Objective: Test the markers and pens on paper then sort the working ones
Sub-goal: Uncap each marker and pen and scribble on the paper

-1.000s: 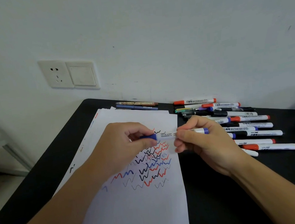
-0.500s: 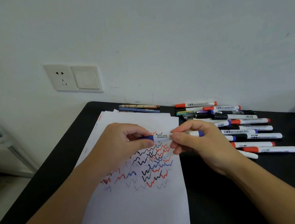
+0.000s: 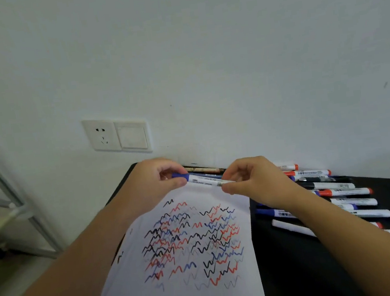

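Note:
A white marker with a blue cap (image 3: 203, 180) lies level between both hands above the far edge of the paper (image 3: 192, 282). My left hand (image 3: 153, 181) pinches its blue cap end. My right hand (image 3: 253, 180) pinches the other end of the barrel. The top white sheet is covered with several red, blue and black zigzag test lines. A heap of markers (image 3: 340, 194) with red, blue and black caps lies on the black table right of the paper, partly hidden behind my right forearm.
The black table (image 3: 300, 269) stands against a white wall with a socket and switch plate (image 3: 117, 136). Two or three pens (image 3: 203, 170) lie along the table's back edge behind the held marker. A metal frame (image 3: 3, 184) stands at left.
Both hands carried the blue-capped marker toward the far edge of the paper, uncovering more of the scribbles. The camera tilted and moved. The grip on both ends stayed the same.

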